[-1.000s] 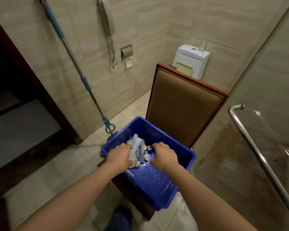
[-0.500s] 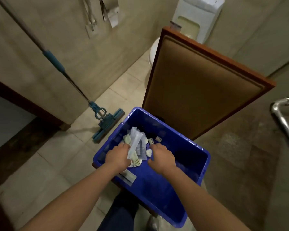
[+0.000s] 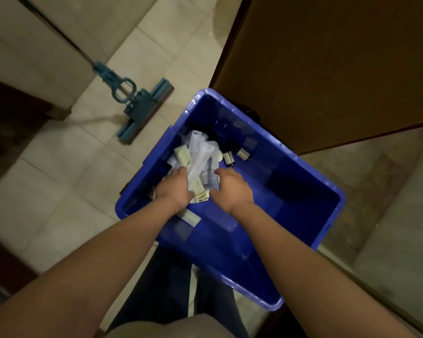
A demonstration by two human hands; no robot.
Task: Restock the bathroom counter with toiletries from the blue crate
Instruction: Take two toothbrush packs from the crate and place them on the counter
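The blue crate (image 3: 266,215) sits right below me, on a seat in front of a chair back. At its far left corner lies a heap of toiletries: white and cream sachets and long wrapped packets (image 3: 200,152), with small dark bottles (image 3: 232,157) beside them. My left hand (image 3: 174,186) and my right hand (image 3: 232,189) are both inside the crate. They close from either side on a bundle of the packets, fingers curled around it. One flat cream packet (image 3: 191,217) lies on the crate floor under my left wrist.
A blue sponge mop (image 3: 142,111) rests on the tiled floor to the left, its handle leaning up the wall. The brown padded chair back (image 3: 327,69) rises just behind the crate. A glass panel edge (image 3: 376,276) runs along the right.
My view has tilted sharply down, so the toilet and wall phone have left the picture. Both hands have stayed in the crate, gathered around the same bundle of packets.
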